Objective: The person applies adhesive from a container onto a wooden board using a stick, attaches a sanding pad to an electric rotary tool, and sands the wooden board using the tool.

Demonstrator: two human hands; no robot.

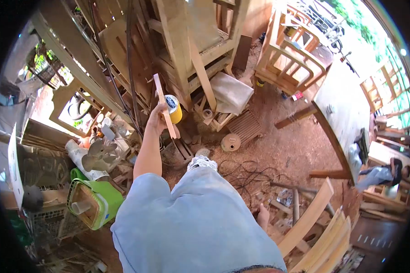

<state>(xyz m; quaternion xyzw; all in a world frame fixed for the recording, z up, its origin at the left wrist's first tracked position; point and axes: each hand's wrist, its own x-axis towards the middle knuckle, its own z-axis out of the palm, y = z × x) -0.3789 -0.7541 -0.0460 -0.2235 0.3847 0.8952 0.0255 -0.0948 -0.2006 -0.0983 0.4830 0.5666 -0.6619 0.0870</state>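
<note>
My left hand [156,119] is stretched forward and closed around a yellow can [175,114] with a blue and white lid, together with a narrow strip of light wood [164,103] that lies along the can's side. The can is tilted, its lid facing up and left. Low on the right side of my body, my right hand [263,215] hangs near the floor scraps; only part of it shows, and its fingers are too unclear to read. Curved wooden boards [310,217] stand close to it.
A green container [95,202] stands at the left. Wooden frames [205,50] rise ahead, a chair frame [289,59] behind them. A large table [344,102] is at the right, with a seated person [382,176] beyond it. Black cable [250,175] lies on the dusty floor.
</note>
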